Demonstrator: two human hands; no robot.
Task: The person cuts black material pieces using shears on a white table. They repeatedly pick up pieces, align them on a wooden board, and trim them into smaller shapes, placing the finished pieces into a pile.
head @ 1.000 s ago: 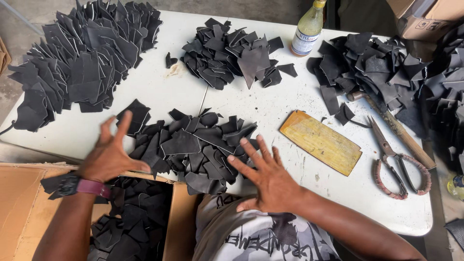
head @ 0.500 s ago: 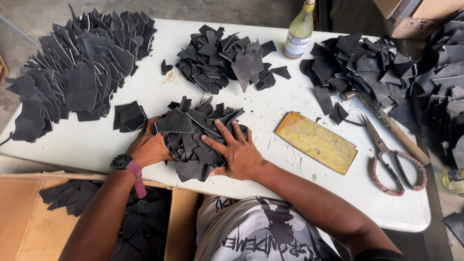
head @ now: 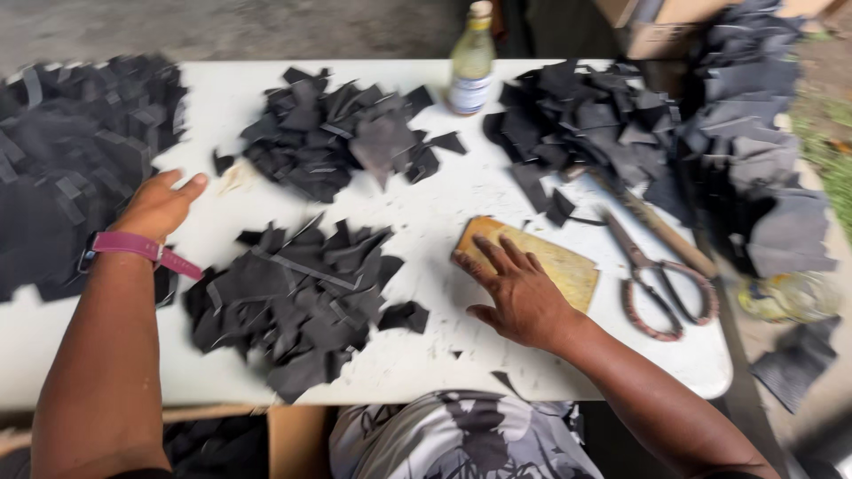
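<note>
Both hands have left the middle heap of black pieces (head: 297,306) they were pressing on half a second ago and gone apart. The left hand (head: 160,206) now reaches out toward the big dark pile (head: 75,168) at the left end of the white surface (head: 444,200), fingers loosely extended and holding nothing, a pink watch strap (head: 133,248) on its wrist. The right hand (head: 515,288) lies flat with spread fingers on the near end of the yellow block (head: 541,262), apparently steadying it or about to pick it up; it grips nothing yet as far as I can see.

That middle heap sits loose and untouched between the two arms, close to the near edge, where it is easy to reach. Other heaps are kept apart from it: one further back (head: 342,133), another at the right (head: 586,120) beside a bottle (head: 470,58). Heavy scissors (head: 661,279) lie just right of the block, handles toward the person, next to a long tool whose blade is partly buried under scraps; I cannot tell what it is. The left edge is blurred.
</note>
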